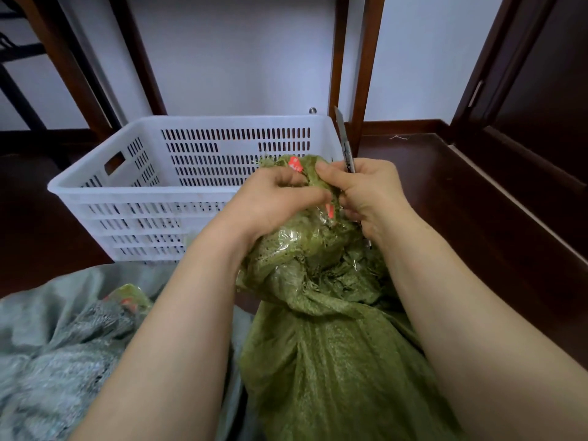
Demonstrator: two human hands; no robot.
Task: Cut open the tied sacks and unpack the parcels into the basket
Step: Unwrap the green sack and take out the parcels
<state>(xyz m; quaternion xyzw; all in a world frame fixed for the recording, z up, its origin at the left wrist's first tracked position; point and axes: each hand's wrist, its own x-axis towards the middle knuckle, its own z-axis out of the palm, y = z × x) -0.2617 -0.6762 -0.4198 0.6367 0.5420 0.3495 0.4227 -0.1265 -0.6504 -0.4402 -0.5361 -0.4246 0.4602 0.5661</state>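
Left hand [280,198] clenched on bunched neck of green sack [331,338] to steady it, right hand [369,195] gripping utility knife [345,144] blade-up clear of fingers, white basket [95,186] just beyond both hands, seemingly empty for parcels.

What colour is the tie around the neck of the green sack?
Orange-red tie, clearest in the head view.
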